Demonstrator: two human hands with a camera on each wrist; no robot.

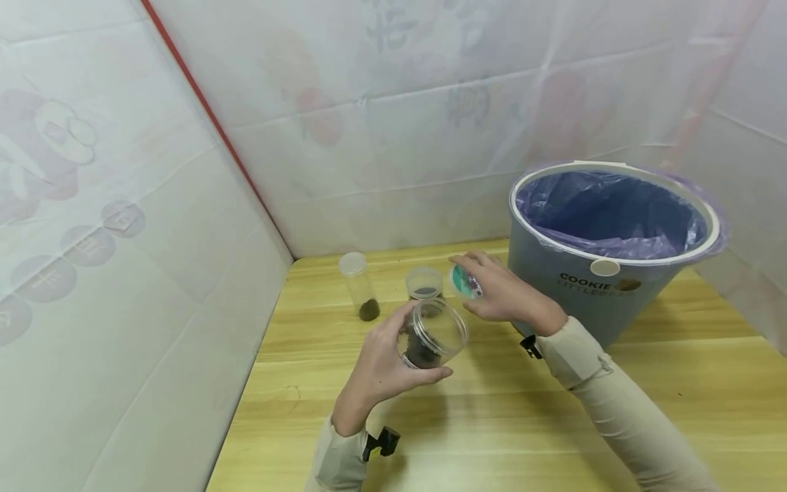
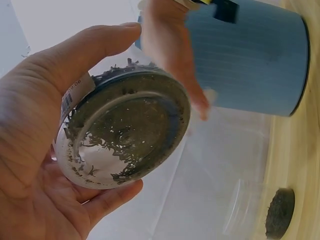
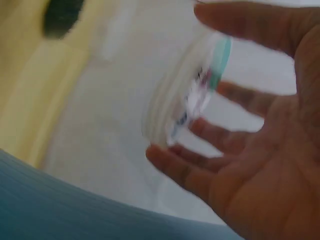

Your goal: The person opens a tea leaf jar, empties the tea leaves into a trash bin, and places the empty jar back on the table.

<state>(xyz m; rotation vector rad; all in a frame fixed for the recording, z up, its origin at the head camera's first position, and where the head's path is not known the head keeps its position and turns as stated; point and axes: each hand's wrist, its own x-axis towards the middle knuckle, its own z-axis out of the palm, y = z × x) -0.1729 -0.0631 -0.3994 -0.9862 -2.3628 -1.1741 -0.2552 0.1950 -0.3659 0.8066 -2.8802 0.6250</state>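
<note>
My left hand (image 1: 382, 362) grips a clear open jar (image 1: 453, 333), thumb on one side and fingers on the other. Dark dry shreds, like loose tea leaves, lie in its lower part. The left wrist view shows the jar's round base (image 2: 125, 130), tilted, with part of a barcode label beside the thumb. My right hand (image 1: 501, 290) holds a round lid (image 3: 192, 95) by its edge between thumb and fingers; its top is green and white with small print. Lid and jar are apart.
Behind the hands a tall clear tube (image 1: 356, 281) and a wider clear jar (image 1: 424, 279) stand on the wooden table (image 1: 301, 383), both with dark contents low down. A blue bin (image 1: 562, 294) lined with a purple bag stands at the right. White printed sheeting (image 1: 393, 157) encloses the back and sides.
</note>
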